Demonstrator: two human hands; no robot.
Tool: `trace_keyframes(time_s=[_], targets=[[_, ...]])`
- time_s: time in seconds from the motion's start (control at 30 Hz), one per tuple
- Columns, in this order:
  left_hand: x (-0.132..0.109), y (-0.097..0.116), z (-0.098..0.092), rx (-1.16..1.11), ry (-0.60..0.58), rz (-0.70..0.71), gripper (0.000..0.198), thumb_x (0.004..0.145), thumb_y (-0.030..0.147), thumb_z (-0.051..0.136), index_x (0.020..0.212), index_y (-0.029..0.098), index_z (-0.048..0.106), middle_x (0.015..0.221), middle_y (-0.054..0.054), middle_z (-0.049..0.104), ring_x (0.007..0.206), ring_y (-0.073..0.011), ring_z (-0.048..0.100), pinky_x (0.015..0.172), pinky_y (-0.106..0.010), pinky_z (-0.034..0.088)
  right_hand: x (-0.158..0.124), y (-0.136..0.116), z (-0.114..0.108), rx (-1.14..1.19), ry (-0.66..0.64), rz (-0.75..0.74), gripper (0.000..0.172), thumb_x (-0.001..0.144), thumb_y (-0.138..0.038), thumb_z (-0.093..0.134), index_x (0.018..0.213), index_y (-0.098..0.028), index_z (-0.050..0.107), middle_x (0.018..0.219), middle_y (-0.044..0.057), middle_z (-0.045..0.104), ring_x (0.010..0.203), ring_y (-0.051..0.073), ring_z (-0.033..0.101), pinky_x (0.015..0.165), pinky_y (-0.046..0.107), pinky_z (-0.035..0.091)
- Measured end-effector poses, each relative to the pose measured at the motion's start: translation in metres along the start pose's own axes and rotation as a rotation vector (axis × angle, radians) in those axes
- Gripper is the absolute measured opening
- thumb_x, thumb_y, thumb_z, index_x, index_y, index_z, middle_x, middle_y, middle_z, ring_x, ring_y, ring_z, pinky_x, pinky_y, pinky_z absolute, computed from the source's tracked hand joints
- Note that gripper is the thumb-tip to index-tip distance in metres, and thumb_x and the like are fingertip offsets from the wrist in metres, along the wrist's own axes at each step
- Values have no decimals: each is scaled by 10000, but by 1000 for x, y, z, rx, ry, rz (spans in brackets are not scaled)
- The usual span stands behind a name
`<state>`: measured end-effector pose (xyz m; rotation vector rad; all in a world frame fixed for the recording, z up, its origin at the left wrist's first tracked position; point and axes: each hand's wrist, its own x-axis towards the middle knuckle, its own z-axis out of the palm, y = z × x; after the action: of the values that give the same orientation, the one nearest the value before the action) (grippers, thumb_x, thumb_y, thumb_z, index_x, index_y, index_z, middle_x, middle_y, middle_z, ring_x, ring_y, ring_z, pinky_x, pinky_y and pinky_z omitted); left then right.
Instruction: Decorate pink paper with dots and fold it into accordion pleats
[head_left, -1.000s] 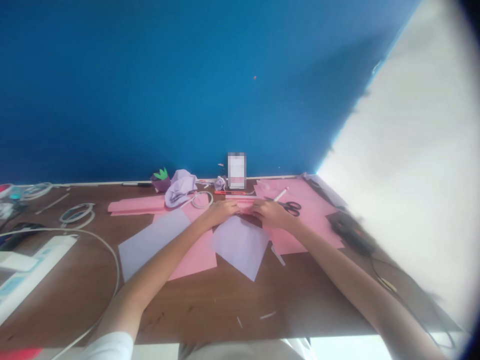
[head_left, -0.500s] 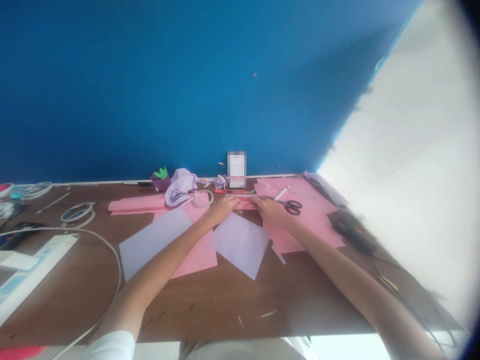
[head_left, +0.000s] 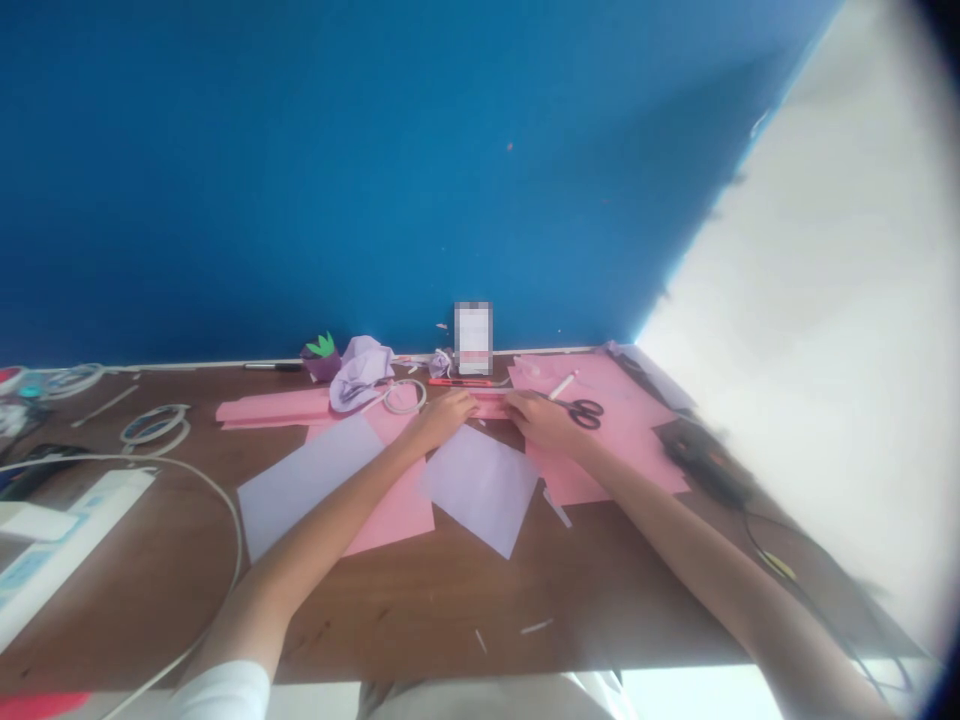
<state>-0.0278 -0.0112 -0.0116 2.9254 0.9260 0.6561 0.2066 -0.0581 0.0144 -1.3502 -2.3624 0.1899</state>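
Wooden desk, narrow pink paper under fingers

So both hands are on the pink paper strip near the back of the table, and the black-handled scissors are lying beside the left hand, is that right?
Not quite: in the head view, the black-handled scissors lie beside the right hand, not the left hand. Both hands are on the pink paper strip near the back of the table.

matt pink paper, crumpled lilac paper, wooden tabletop
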Motion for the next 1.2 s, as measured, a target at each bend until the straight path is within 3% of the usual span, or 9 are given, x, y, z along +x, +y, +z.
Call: trace_keyframes(time_s=[0.23, 0.43, 0.67, 0.93, 1.2], targets=[[1, 7, -1, 92, -1, 42, 346, 990, 299, 329, 922, 166, 641, 911, -68, 596, 934, -177, 546, 850, -321, 436, 0, 3, 6, -61, 17, -28, 250, 920, -136, 406, 1027, -174, 629, 1090, 99, 640, 995, 200, 575, 850, 321, 418], [7, 17, 3, 91, 12, 94, 317, 985, 297, 345, 1005, 177, 637, 960, -82, 612, 956, -198, 548, 841, -352, 436, -1, 7, 11, -70, 45, -40, 245, 924, -159, 416, 1029, -171, 638, 1076, 95, 635, 1010, 196, 558, 838, 310, 406], [7, 15, 9, 33, 31, 53, 282, 970, 249, 396, 916, 152, 655, 907, -76, 604, 913, -176, 550, 812, -316, 451, 0, 11, 21, -57, 88, -116, 224, 911, -118, 433, 980, -167, 640, 1014, 87, 632, 978, 190, 541, 860, 323, 384], [6, 15, 9, 9, 22, 29, 259, 967, 273, 410, 964, 179, 651, 899, -48, 610, 908, -165, 553, 797, -280, 445, 2, 17, 35, -53, 170, -260, 217, 905, -158, 502, 962, -195, 707, 924, 76, 655, 898, 201, 551, 812, 331, 410], [6, 16, 2, -73, -26, -40, 191, 936, 247, 476, 937, 188, 658, 944, -46, 627, 922, -161, 579, 798, -262, 445, 1, 18, 39, -42, 189, -249, 285, 839, -66, 521, 978, -211, 723, 948, 73, 668, 923, 199, 569, 811, 315, 425]])
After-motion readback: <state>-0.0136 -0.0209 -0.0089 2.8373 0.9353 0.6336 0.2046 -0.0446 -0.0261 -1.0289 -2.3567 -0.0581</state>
